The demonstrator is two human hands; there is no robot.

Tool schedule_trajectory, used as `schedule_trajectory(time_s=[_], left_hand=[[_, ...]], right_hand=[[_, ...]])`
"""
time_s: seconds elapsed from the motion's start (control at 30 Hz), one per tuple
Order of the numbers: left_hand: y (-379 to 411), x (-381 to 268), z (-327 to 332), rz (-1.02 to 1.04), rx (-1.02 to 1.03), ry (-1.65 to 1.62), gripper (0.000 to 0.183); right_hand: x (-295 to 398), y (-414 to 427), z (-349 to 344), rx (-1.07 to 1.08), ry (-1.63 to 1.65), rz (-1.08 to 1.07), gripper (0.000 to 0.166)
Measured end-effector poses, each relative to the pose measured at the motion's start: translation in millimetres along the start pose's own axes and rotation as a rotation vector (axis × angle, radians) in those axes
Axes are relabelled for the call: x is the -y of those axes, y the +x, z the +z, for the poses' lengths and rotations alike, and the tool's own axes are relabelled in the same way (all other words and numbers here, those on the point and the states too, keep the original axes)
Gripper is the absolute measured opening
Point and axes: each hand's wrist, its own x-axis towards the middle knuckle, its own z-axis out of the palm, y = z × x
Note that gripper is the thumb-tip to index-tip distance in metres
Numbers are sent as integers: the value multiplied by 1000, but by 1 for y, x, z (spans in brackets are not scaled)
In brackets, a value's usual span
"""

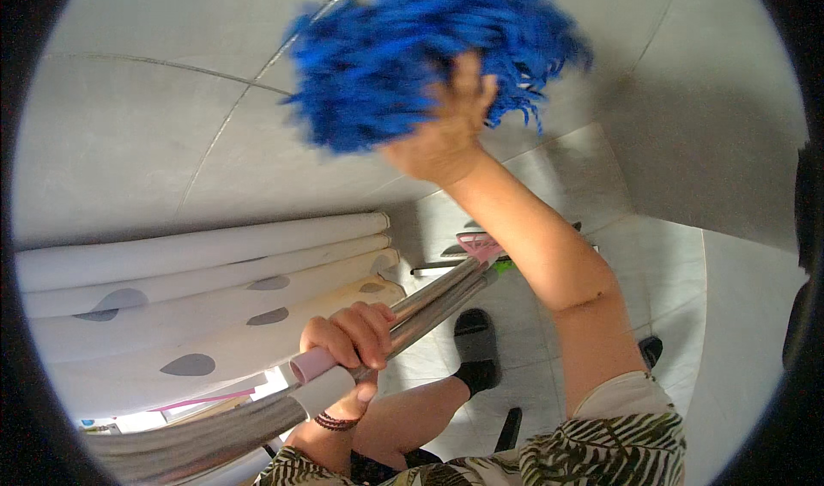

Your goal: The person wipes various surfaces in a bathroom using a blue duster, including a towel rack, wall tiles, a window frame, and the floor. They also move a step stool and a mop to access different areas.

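My left hand (351,351) is closed around metal poles (425,312), one with a pink end and one with a white collar. Lower down, a pink plastic piece (479,244) and a bit of green show near the floor at the poles' far end. Up at the tiled wall, my right hand (450,119) is pressed against a blue strand mop head (386,67), its fingers partly sunk in the strands. The mop head and this hand are blurred. Whether the fingers grip the mop head or lie spread on it, I cannot tell.
A white curtain with grey drop shapes (187,363) hangs in folds on the left. Grey tiled wall (129,145) rises ahead, with another wall section at the right. My foot in a black slide sandal (476,338) stands on the light tiled floor (528,383).
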Motion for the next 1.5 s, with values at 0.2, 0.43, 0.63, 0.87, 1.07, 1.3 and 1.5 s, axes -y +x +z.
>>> schedule_trajectory(time_s=[0.2,0.43,0.63,0.87,1.07,1.3,1.5], left_hand=[[11,6,7,34,24,-31,42],[4,7,1,36,-7,-63,41],[-5,14,-24,50,87,-80,37],[-1,26,-24,69,197,-108,35],[8,20,-24,67,219,-158,32],[2,10,-45,42,143,-201,30],[-5,11,-31,-3,-53,-133,42]], right_hand=[[9,-120,23,1035,165,-502,39],[-99,-236,-45,2087,-368,49,38],[-44,-49,-65,1097,177,-56,20],[124,-5,48,489,281,-519,39],[83,-232,93,1655,263,-820,35],[-126,-313,-21,1991,-204,332,29],[-166,-157,-96,1871,-402,-557,37]])
